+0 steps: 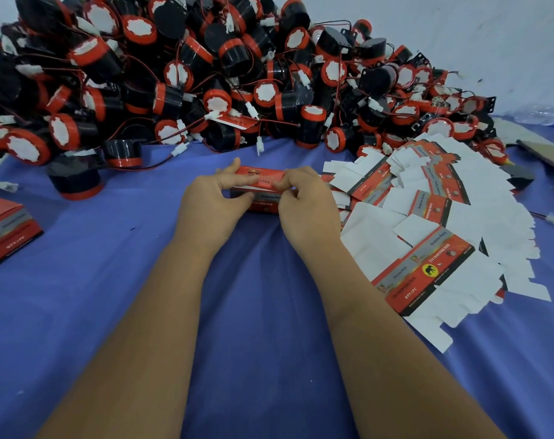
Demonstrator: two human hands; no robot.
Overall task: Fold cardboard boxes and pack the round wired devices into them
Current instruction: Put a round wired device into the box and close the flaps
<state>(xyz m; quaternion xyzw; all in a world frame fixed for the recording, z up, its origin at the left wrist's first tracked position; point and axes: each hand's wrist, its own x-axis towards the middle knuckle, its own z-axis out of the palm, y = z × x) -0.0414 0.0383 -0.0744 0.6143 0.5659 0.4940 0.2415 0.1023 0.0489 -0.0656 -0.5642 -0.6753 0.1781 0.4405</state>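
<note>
While a small red carton (259, 185) is held near the middle of the blue cloth (111, 280), it is gripped from both ends: the left hand (213, 198) is curled round its left end, with one finger laid along the top edge, and the right hand (304, 201) is curled round its right end, thumb and forefinger pinching at a white flap on top. The carton is seen to be printed red with a grey band and dark lettering, partly hidden by the fingers; whether it is fully closed cannot be told. Along the far edge of the cloth a large heap of round wired devices (206, 74) is piled, each with a black cylindrical body, a red rim and a white face, trailing thin red and black wires ending in white plugs. At the right edge, just beside the right hand, a spread of flat unfolded cartons (427, 232) is lain, white inside and red, grey and black outside. Near the left edge a stack of folded red boxes (6, 229) is set, well apart from the hands.
</note>
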